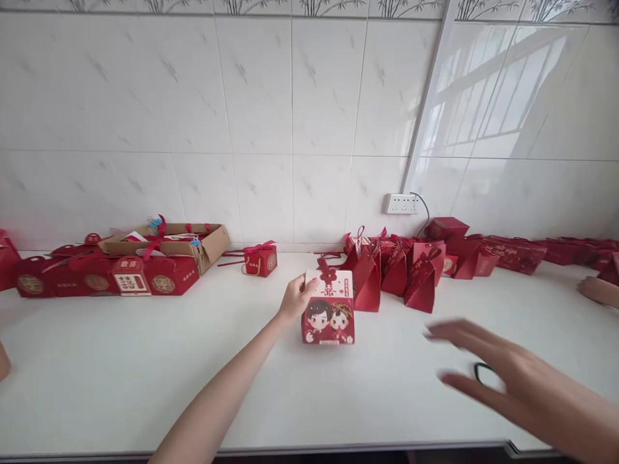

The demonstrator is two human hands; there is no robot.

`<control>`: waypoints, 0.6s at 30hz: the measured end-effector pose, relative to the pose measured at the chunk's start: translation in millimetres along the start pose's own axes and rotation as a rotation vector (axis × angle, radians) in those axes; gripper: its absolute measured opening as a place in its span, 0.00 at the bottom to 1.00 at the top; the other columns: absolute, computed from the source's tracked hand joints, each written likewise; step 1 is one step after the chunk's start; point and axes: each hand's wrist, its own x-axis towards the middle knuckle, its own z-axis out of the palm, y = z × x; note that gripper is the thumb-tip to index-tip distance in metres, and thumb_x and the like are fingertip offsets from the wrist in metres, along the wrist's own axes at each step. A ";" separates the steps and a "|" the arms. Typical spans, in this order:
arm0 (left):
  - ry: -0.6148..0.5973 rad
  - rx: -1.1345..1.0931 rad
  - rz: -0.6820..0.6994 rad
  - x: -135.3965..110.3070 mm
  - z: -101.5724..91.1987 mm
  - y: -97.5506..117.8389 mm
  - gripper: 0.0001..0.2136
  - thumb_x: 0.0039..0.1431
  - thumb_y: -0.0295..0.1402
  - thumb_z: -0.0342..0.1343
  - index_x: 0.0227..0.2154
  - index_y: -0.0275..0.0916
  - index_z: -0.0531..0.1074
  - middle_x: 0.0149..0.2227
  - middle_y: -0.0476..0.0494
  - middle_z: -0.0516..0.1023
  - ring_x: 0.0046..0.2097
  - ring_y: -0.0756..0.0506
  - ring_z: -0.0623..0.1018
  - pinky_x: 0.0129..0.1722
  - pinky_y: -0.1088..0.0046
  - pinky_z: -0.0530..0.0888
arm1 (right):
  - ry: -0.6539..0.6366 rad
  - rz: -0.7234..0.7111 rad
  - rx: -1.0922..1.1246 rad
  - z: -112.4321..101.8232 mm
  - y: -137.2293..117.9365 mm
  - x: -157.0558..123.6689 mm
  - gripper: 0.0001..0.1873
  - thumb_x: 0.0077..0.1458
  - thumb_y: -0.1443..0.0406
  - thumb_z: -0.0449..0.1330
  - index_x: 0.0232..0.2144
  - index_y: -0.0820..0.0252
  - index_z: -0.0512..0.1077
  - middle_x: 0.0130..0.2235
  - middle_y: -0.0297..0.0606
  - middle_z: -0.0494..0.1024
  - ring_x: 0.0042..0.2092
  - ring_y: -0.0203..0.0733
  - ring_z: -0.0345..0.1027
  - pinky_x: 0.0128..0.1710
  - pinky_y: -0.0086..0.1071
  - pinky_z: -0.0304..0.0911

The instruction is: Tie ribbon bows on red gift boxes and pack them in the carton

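The left hand (293, 298) grips the red-and-white cardboard gift box with a cartoon couple (328, 316), standing mid-surface (145, 374); keeping it steady and upright seems wise. The right hand (503, 377) hovers nearby, fingers spread wide, empty.

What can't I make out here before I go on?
- Right hand: blurred by motion; the dark loop under it is half hidden.
- Cartoon box: left side covered by left hand.
- Other person's hand: cut off by the right edge.
- Print on the red boxes: too small.
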 end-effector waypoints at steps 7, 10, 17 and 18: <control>-0.217 -0.129 0.102 -45.4 5.9 43.3 0.19 0.56 0.46 0.51 0.19 0.39 0.56 0.19 0.55 0.56 0.23 0.53 0.58 0.23 0.76 0.58 | -0.141 0.090 0.455 52.1 -36.6 101.8 0.15 0.51 0.58 0.61 0.41 0.57 0.74 0.40 0.39 0.79 0.41 0.44 0.73 0.40 0.37 0.69; -0.209 -0.087 0.123 -43.7 0.7 42.8 0.13 0.57 0.44 0.53 0.27 0.39 0.64 0.20 0.55 0.58 0.23 0.52 0.59 0.23 0.76 0.59 | -0.214 0.141 0.584 69.1 -38.1 109.0 0.07 0.52 0.62 0.59 0.26 0.59 0.73 0.30 0.36 0.78 0.32 0.39 0.71 0.34 0.33 0.66; -0.086 -0.014 0.231 -29.2 12.0 35.5 0.11 0.57 0.41 0.53 0.26 0.40 0.66 0.21 0.53 0.66 0.23 0.52 0.63 0.25 0.77 0.63 | -0.159 0.092 0.631 91.7 -32.4 115.4 0.06 0.51 0.65 0.56 0.33 0.58 0.68 0.26 0.31 0.71 0.28 0.35 0.65 0.29 0.30 0.61; -0.073 -0.009 0.255 -28.9 13.9 33.1 0.11 0.58 0.41 0.53 0.25 0.40 0.64 0.20 0.54 0.64 0.22 0.53 0.62 0.24 0.77 0.63 | -0.149 0.072 0.635 93.7 -31.1 118.0 0.06 0.51 0.64 0.56 0.34 0.58 0.69 0.27 0.31 0.72 0.28 0.35 0.65 0.30 0.30 0.61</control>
